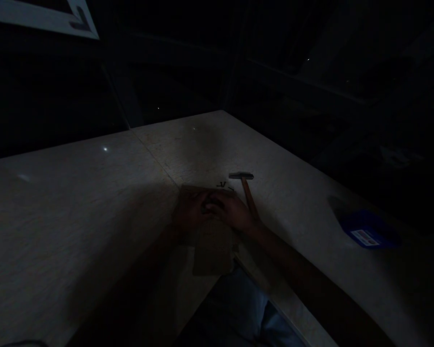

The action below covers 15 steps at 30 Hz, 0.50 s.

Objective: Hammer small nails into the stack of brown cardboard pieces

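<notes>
The scene is very dark. Both hands meet over a flat brown piece (212,250), perhaps leather or card, lying on a pale stone counter (75,207). My left hand (191,212) rests on the piece with fingers curled. My right hand (231,209) touches the left, fingers pinched round a small dark object I cannot make out. A hammer (246,188) with a wooden handle and metal head lies just beyond my right hand. A few small dark nails or tacks (222,184) lie beside the hammer head.
A blue box with a white label (367,231) sits on the counter to the right. The counter forms a corner, with dark drop-offs behind and to the right. A pale frame (58,19) shows at top left. My blue clothing (238,313) is below.
</notes>
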Available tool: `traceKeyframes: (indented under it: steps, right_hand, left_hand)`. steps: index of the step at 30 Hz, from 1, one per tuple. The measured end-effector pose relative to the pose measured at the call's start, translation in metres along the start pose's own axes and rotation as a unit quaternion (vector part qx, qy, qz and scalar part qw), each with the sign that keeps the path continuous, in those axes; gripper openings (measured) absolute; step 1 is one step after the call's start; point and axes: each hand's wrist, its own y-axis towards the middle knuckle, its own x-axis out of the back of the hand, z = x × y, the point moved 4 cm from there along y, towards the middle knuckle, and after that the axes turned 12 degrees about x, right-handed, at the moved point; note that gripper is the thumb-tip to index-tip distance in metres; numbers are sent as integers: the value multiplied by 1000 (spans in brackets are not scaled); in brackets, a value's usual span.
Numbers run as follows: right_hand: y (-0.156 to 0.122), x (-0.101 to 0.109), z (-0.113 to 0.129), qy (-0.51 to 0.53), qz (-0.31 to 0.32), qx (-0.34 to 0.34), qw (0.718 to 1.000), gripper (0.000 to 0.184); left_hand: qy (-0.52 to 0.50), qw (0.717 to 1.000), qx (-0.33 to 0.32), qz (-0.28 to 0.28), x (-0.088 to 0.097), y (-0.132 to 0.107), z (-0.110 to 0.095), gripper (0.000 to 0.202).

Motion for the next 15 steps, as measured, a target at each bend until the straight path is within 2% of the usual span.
traceKeyframes:
  steps: [3,5,12,15]
  right_hand:
    - [2,-11,7,-21,75,-3,997,14]
    - [3,-15,7,-45,101,-12,994,12]
    - [12,-32,6,-113,123,-2,986,22]
    - [15,-38,4,-110,133,15,985,26]
  left_hand:
    - [10,1000,7,-6,-2,0,3,64]
    - [6,1000,4,-4,-3,0,2,67]
    - [30,1000,6,-6,3,-1,-5,67]
    - [31,999,10,-9,5,-2,-5,69]
